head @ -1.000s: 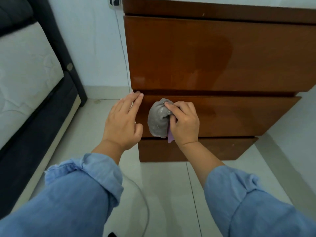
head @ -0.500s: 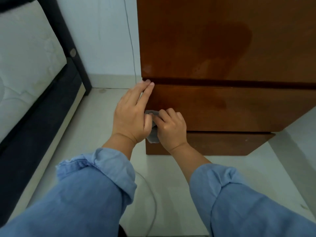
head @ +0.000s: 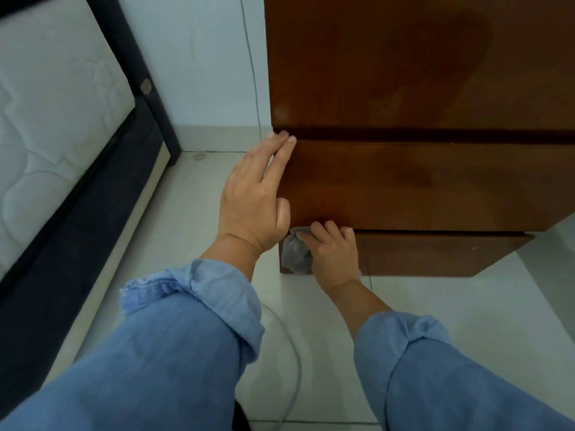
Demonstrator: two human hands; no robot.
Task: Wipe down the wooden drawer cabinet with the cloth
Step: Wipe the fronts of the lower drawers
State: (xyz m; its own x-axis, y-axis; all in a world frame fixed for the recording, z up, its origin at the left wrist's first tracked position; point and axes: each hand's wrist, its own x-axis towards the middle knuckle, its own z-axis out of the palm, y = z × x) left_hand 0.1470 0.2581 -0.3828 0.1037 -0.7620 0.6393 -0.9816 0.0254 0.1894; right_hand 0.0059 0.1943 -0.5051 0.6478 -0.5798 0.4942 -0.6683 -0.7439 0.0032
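The glossy brown wooden drawer cabinet point(head: 420, 181) fills the upper right, with two drawer fronts and a recessed base board below them. My left hand point(head: 253, 197) lies flat with straight fingers against the left edge of the lower drawer front. My right hand point(head: 331, 253) grips a bunched grey cloth point(head: 295, 255) and holds it against the left end of the base board, just under the lower drawer. Most of the cloth is hidden behind my two hands.
A bed with a white quilted mattress point(head: 46, 119) on a dark frame point(head: 77, 228) stands at the left. Pale floor tiles point(head: 451, 306) lie in front of the cabinet. A thin white cable point(head: 252, 73) runs down the wall and loops across the floor near my sleeves.
My right hand has carried the cloth down from the lower drawer front to the base board at its left end. My left hand stays on the drawer's left edge. The view has moved closer and lower.
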